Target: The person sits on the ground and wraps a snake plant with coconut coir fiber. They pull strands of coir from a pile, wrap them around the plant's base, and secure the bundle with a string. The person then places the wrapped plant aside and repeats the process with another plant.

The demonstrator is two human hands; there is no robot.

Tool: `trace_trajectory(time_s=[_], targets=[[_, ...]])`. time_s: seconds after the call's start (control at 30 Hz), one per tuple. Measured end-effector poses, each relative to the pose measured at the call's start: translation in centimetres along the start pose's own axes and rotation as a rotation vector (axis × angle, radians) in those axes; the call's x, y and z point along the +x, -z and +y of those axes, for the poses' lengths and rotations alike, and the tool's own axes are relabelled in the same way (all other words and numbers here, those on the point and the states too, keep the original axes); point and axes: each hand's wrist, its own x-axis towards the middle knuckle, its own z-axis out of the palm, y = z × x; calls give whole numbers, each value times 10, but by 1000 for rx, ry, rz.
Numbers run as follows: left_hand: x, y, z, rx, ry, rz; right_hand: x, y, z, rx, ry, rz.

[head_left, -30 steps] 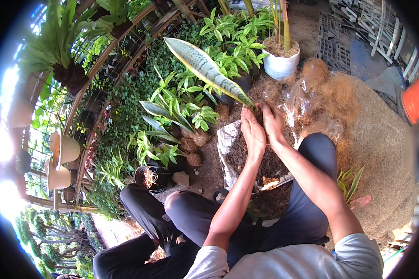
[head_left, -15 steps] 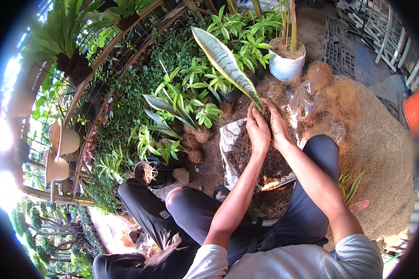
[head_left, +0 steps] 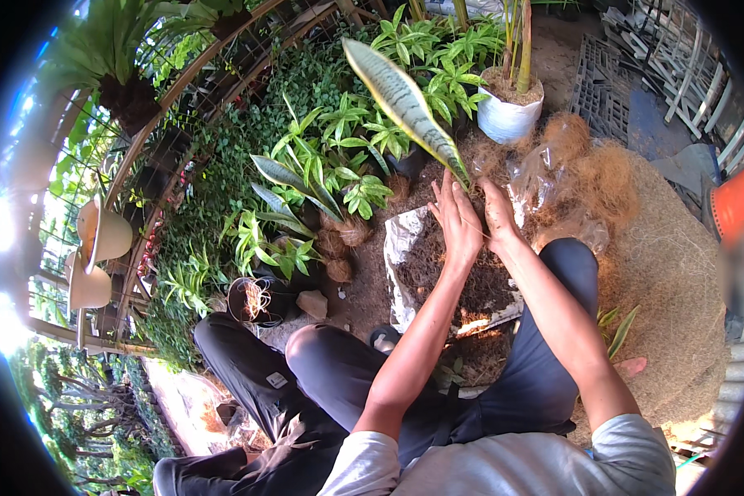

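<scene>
A snake plant (head_left: 407, 101), with one long mottled leaf edged in yellow, rises between my hands. My left hand (head_left: 457, 221) lies along the left side of its base, fingers stretched upward and pressed against it. From the other side my right hand (head_left: 498, 213) cups it, fingers bent slightly. Between the palms, the base and any roots are hidden. A thin pale fibre crosses near my left palm. Below the hands is a white sack (head_left: 403, 252) opened out, with dark, fibrous soil (head_left: 426, 277) on it.
Clear plastic bags with brown coconut fibre (head_left: 612, 186) lie to the right, on a wide tan heap (head_left: 678, 264). Fibre-wrapped root balls (head_left: 332, 242) and leafy plants stand at left, beside a black pot (head_left: 252, 299). Another person's dark-trousered leg (head_left: 244, 368) is close at left.
My hands have parted slightly at the fingertips and sit a little lower around the plant's base. The leaf has tilted only slightly; the whole view has shifted a little.
</scene>
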Motion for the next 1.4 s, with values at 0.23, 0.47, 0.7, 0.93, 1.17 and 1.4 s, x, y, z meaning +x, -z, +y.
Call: trace_trajectory(time_s=[0.23,0.47,0.7,0.93,1.17,1.4], targets=[[-1,3,-1,-224,112,7,-7,-5,11,-19,-58,81],[11,6,-8,-709,464,-118,7,5,17,289,-134,70],[14,27,17,-237,201,-37,-11,-32,-3,281,-129,65],[12,5,7,-131,-84,159,3,-16,11,283,-24,51],[12,4,0,-112,88,124,1,-19,12,265,-104,52],[27,-1,-8,-428,260,-23,5,-27,2,319,-77,109]])
